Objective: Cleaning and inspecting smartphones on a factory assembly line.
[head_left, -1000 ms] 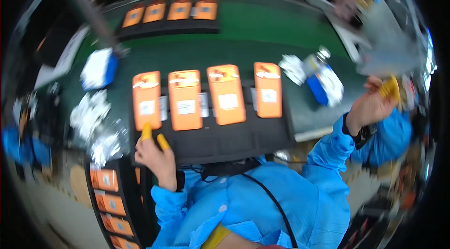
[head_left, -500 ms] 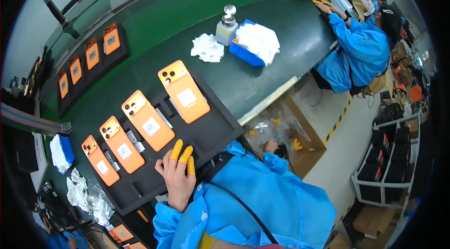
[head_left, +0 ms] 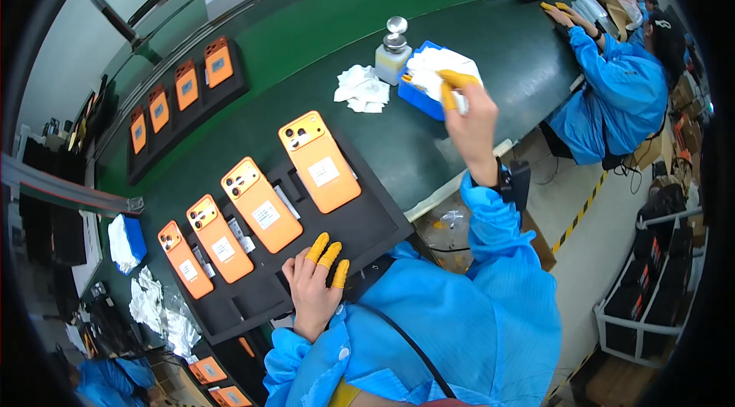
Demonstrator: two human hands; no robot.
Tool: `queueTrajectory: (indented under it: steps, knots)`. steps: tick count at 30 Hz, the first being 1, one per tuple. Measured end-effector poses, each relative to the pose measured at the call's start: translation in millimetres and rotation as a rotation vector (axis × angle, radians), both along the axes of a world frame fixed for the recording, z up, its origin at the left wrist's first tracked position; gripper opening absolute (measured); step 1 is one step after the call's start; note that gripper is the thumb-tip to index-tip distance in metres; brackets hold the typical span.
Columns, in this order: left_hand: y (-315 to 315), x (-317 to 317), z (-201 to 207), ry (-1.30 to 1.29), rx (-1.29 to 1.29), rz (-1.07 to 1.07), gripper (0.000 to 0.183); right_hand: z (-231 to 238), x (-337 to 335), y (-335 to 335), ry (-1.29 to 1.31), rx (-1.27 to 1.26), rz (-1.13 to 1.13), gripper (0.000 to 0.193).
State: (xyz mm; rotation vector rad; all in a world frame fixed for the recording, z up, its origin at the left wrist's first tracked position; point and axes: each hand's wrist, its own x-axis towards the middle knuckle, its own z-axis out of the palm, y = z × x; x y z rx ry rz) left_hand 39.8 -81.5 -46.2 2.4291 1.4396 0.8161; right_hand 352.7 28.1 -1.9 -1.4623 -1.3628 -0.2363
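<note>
My left hand [head_left: 315,284], with yellow finger cots on several fingers, lies with fingers stretched on the near edge of a black foam tray [head_left: 364,235]. Several orange phones are set in a slanting row in this tray, camera side up with white labels, among them a large one [head_left: 320,171] at the right and a small one [head_left: 186,258] at the left. My right hand [head_left: 471,120] reaches over a blue bin [head_left: 423,103] of white wipes [head_left: 429,62]. Its yellow-tipped fingers are apart at the wipes, with nothing visibly gripped.
Beside the bin stand a pump bottle [head_left: 392,55] and a crumpled wipe [head_left: 362,88]. Another black tray of orange phones [head_left: 186,85] lies at the far left. A second blue bin [head_left: 132,242] is at left. A co-worker in blue [head_left: 612,78] sits at the right.
My right hand has risen from the cardboard box below the table edge to the bin of wipes. My left hand stays on the tray; the view has shifted slightly.
</note>
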Motion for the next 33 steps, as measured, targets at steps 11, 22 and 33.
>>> queueTrajectory:
  steps: [11,22,33]
  knots:
    - [-1,-3,-1,-0.008,-0.030,-0.050,0.033,-21,-56,60,-0.115,-0.185,0.314,0.019]
    - [5,-4,-1,0.088,-0.035,-0.059,0.033,-94,6,-98,0.793,0.322,-0.308,0.020]
    - [0,-2,-6,0.092,-0.005,-0.062,0.032,-240,-62,-119,0.507,-0.825,-0.086,0.027]
